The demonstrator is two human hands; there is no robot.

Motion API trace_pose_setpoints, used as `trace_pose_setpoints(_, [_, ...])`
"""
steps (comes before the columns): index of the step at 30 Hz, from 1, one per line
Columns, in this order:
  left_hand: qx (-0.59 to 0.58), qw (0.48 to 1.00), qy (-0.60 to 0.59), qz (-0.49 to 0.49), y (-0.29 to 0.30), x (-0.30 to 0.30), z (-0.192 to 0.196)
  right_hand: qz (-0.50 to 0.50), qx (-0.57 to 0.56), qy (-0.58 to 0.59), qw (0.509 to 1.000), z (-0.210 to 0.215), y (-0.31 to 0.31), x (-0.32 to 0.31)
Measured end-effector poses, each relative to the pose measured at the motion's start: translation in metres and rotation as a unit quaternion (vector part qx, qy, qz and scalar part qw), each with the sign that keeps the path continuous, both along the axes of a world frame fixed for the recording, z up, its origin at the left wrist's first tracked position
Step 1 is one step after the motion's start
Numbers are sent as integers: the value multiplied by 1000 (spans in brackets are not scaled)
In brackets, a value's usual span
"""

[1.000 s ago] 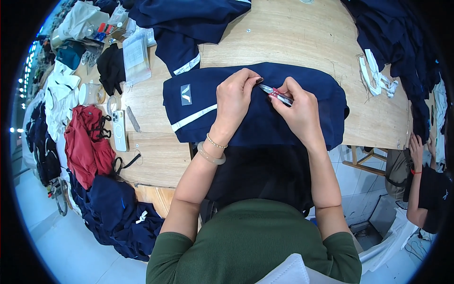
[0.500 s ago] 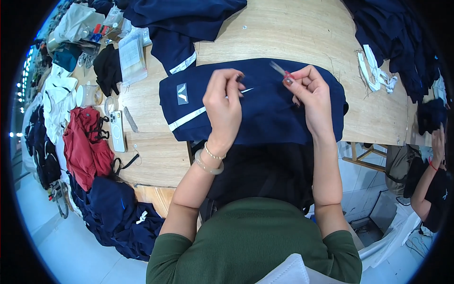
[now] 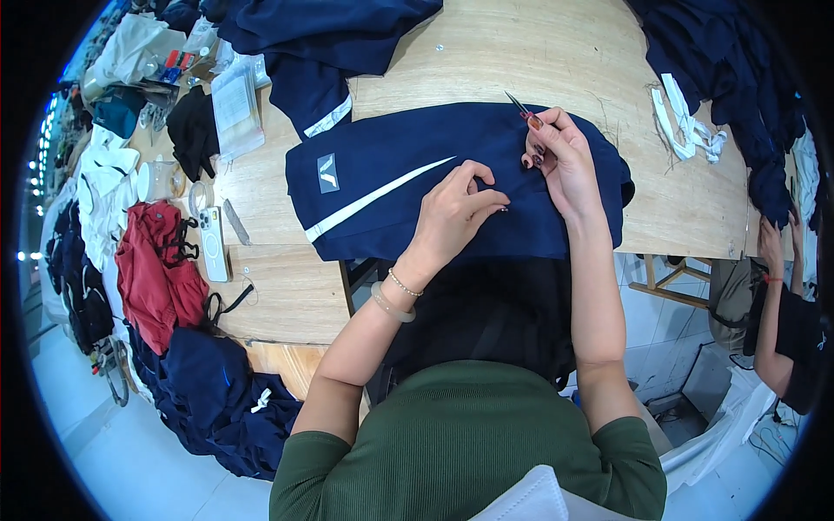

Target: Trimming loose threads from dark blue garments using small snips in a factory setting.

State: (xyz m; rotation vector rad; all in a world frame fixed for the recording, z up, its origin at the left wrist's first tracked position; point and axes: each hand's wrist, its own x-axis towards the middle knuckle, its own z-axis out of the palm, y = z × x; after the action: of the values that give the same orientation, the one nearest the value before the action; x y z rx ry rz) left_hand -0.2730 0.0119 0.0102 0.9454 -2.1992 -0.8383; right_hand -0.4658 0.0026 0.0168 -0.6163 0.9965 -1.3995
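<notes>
A navy garment (image 3: 408,187) with a white diagonal stripe and a small white patch lies flat on the wooden table (image 3: 521,61) in front of me. My left hand (image 3: 456,213) rests on its middle, fingers pinched together on the fabric. Over the garment's upper right part, my right hand (image 3: 560,156) grips small thread snips (image 3: 519,106) whose metal tip points up and away from me.
More navy garments (image 3: 330,35) are heaped at the table's far side and right. A phone (image 3: 211,245), clear packets, a red garment (image 3: 161,269) and white cloth lie at the left. White strips (image 3: 682,117) lie at the right. Another person (image 3: 782,304) stands at the right edge.
Both hands have spread apart. My left hand dropped lower onto the garment's middle, while my right hand carried the snips up and to the right.
</notes>
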Motion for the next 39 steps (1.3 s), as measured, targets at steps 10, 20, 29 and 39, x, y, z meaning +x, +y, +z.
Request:
trace_pose_setpoints(10, [49,989,115,78,-7,-1,-2,-14,-84,510,856,57,36,3])
trace_pose_setpoints(20, [66,987,107,97,-7,0,4,79,-155,714,679,66,41,12])
trace_pose_setpoints(29, [38,988,115,96,-9,-4,7,117,-174,752,625,71,35,13])
trace_pose_setpoints(39, [23,988,116,99,-9,1,9,110,-224,748,615,74,30,17])
